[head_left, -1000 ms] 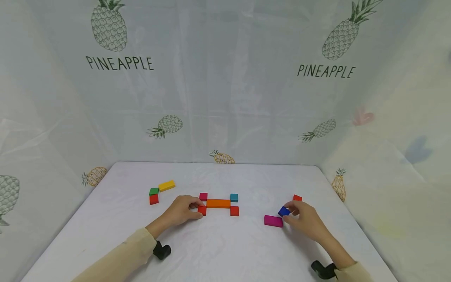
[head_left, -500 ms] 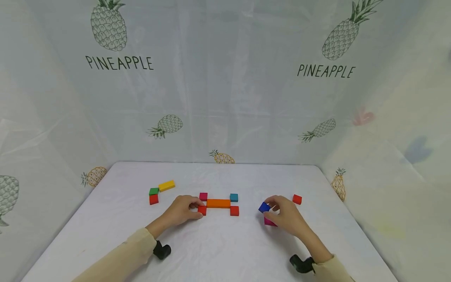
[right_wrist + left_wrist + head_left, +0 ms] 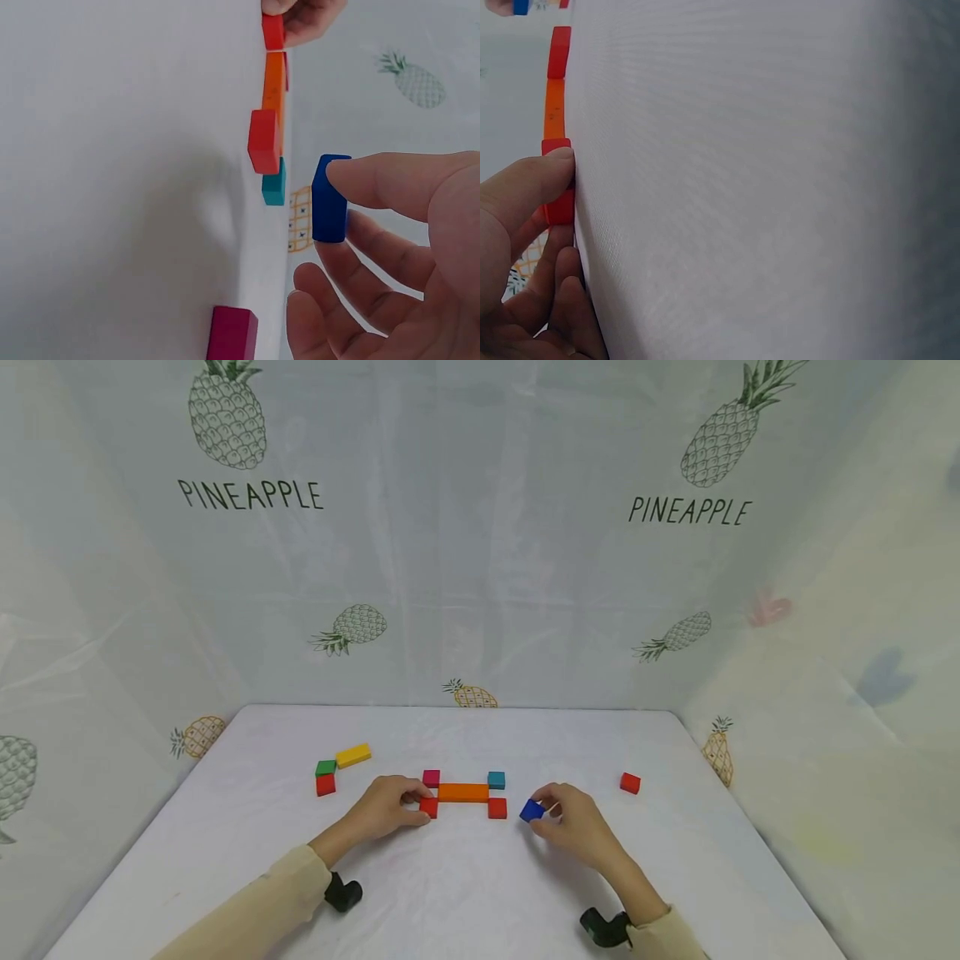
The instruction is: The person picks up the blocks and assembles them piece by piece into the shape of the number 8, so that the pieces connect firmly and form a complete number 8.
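Note:
My left hand point(image 3: 382, 803) pinches a red block point(image 3: 558, 208) at the near left end of an orange bar-shaped block point(image 3: 463, 792). A pink block point(image 3: 431, 778) and a teal block point(image 3: 497, 780) sit at the bar's far corners, and a second red block point(image 3: 497, 808) at its near right corner. Between thumb and fingers, my right hand point(image 3: 573, 827) holds a blue block point(image 3: 330, 199) raised above the table, right of that second red block. A magenta block point(image 3: 232, 334) lies low in the right wrist view; the right hand hides it in the head view.
On the left lie a yellow block point(image 3: 353, 755), a green block point(image 3: 326, 767) and another red block point(image 3: 326, 785). One more red block point(image 3: 630, 783) lies to the right. The white table point(image 3: 420, 893) meets a pineapple-print curtain point(image 3: 480, 568) along its back edge.
My right hand has carried the blue block leftward, over the magenta block and toward the orange bar. The left hand has stayed on its red block.

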`<state>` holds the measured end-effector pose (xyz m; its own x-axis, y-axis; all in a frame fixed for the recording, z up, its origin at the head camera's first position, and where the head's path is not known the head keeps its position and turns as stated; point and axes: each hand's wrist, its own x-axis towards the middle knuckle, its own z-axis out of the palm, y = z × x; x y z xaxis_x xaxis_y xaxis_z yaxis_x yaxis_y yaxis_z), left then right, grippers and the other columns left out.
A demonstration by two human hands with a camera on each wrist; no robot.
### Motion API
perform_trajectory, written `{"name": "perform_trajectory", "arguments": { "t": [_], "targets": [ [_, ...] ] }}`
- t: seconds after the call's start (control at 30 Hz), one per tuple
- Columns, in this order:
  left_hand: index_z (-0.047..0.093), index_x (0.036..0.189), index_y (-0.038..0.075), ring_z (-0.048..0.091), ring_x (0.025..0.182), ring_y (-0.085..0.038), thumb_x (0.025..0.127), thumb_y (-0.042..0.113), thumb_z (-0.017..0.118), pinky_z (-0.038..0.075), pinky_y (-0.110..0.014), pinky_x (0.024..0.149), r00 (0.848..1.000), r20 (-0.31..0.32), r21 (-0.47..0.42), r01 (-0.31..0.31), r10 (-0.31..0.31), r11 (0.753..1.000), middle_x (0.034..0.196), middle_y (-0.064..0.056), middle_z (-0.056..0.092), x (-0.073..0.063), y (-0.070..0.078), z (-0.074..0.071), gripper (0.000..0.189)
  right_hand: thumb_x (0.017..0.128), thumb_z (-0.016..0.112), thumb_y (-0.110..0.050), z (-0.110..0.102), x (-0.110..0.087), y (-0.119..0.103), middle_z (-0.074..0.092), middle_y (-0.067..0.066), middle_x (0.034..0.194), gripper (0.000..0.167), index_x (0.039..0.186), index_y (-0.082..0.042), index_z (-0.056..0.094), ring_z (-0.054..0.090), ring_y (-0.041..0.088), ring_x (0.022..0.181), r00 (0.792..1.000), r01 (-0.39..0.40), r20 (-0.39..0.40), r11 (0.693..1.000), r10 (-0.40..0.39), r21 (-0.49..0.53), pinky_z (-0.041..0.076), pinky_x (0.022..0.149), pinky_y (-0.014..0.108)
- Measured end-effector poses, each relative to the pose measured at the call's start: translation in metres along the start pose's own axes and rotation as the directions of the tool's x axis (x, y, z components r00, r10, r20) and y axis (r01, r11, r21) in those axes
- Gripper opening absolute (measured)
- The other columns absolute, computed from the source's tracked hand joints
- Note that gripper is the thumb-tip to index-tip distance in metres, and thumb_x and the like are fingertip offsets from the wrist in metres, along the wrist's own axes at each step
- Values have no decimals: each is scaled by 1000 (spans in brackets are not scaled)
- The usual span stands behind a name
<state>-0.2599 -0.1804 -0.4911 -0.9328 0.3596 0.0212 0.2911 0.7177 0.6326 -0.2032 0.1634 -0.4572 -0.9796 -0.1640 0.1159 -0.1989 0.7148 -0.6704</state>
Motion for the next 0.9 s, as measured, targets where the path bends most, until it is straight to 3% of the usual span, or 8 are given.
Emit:
{"name": "perform_trajectory", "arguments": {
  "t": [0.23,0.63,0.9],
  "targets": [
    [78,109,26,59,98,-13,87,23,90,55,-36,91,1000,-2,-6,-7,7,1000,102,10,69,-1,0,-1,25,87,88,-15,13,-1,-3,69,-1,102,31,115,-12,74,63,19,97,999,-23,27,1000,23,15,59,78,31],
    [78,110,25,59,97,-13,87,23,90,55,-35,90,1000,-4,-4,-20,20,1000,102,10,69,-1,-1,-1,25,88,86,-15,30,-5,-8,66,0,100,31,115,-10,72,61,18,95,996,26,87,998,-31,61,55,78,26],
    [78,110,24,59,96,-14,87,22,90,55,-36,90,1000,-8,-4,-9,9,1000,102,9,69,-2,1,-2,26,89,84,-15,41,-4,-16,66,1,99,29,114,-8,71,60,19,92,996,9,83,997,-15,76,54,76,25]
  ]
}}
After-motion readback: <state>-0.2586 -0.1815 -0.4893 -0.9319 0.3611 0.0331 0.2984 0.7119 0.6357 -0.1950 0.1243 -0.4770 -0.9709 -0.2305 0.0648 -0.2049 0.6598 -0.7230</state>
